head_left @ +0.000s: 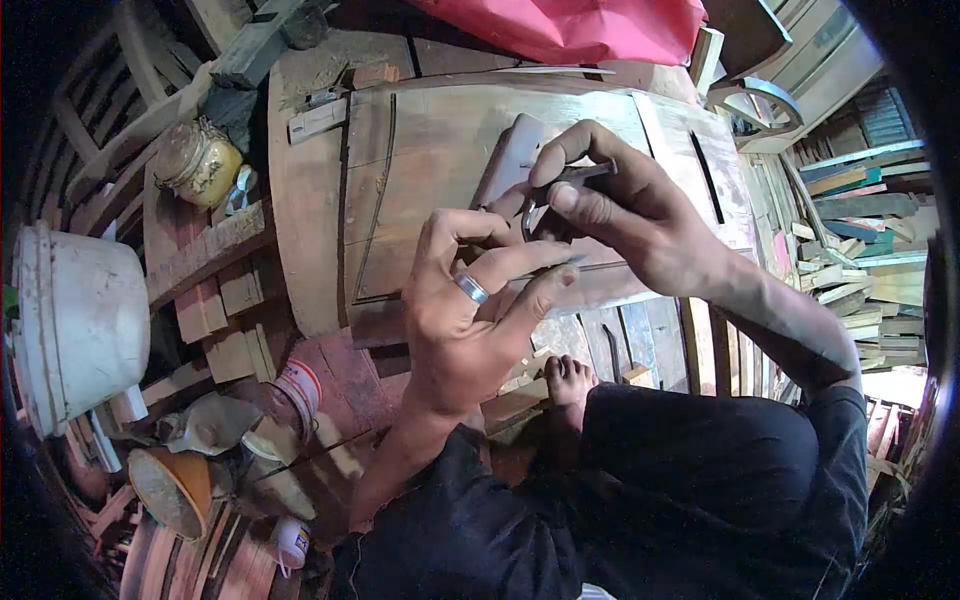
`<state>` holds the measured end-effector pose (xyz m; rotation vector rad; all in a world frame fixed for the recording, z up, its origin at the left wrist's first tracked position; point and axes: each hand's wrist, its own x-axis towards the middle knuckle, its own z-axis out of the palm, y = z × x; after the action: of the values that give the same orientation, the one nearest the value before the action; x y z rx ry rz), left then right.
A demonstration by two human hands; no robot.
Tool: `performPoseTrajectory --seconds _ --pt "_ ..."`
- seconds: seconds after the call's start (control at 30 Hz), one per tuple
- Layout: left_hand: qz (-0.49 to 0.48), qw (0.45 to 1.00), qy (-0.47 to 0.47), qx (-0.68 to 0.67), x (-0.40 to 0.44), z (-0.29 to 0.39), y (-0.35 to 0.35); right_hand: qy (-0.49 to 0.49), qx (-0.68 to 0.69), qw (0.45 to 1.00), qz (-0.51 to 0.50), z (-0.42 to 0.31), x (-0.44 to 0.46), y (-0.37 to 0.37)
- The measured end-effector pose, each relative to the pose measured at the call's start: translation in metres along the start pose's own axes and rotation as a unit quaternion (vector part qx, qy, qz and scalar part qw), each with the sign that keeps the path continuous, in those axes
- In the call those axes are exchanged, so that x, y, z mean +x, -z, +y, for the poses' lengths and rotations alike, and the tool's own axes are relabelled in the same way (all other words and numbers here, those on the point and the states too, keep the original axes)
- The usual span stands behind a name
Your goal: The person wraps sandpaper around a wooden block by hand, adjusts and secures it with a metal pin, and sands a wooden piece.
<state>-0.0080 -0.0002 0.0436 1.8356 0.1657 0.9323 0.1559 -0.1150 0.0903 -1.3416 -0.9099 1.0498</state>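
My right hand (640, 215) is closed, pinching a dark bent metal piece (598, 171) between thumb and fingers. A curved part of that piece shows below the fingertips, close to my left hand. My left hand (465, 310), with a ring on one finger, is closed too. A thin pointed sliver shows between its thumb and finger; I cannot make out what it is. Behind both hands a smooth brownish wooden block (508, 160) lies on the wooden panel (430, 150), partly hidden by the fingers.
A pink-red sheet (590, 25) lies beyond the panel. On the left stand a dirty jar (200, 160), a white bucket (85, 325) and an orange container (172, 490). Stacked wood offcuts (860, 270) fill the right side. My bare foot (570, 382) is below the panel's near edge.
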Motion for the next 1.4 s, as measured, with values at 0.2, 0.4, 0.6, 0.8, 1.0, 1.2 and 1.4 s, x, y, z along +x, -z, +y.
performPoseTrajectory --seconds 0.2,0.4,0.6,0.8,1.0,1.2,1.4 --pt "0.012 1.000 -0.001 0.023 -0.003 0.000 -0.002 0.018 0.008 1.000 -0.015 -0.003 0.000 0.000" --pt "0.016 0.998 -0.021 0.053 -0.001 0.002 0.000 0.004 0.035 0.999 -0.006 -0.004 -0.001 -0.001" --pt "0.013 0.998 -0.035 0.056 0.000 -0.001 -0.001 -0.013 -0.081 0.997 0.003 0.000 -0.002 0.004" --pt "0.120 0.991 0.054 0.034 -0.004 -0.022 0.001 0.092 -0.233 0.966 0.067 0.015 -0.004 0.006" --pt "0.108 0.982 0.156 -0.011 -0.005 -0.019 0.004 0.256 -0.557 0.790 0.009 0.009 -0.011 0.007" --pt "0.062 0.978 0.196 -0.025 -0.003 -0.014 0.007 0.270 -0.580 0.767 -0.041 0.011 -0.009 0.010" --pt "-0.033 0.985 0.156 0.059 -0.003 -0.025 0.014 0.218 -0.545 0.810 0.003 0.029 0.002 0.037"
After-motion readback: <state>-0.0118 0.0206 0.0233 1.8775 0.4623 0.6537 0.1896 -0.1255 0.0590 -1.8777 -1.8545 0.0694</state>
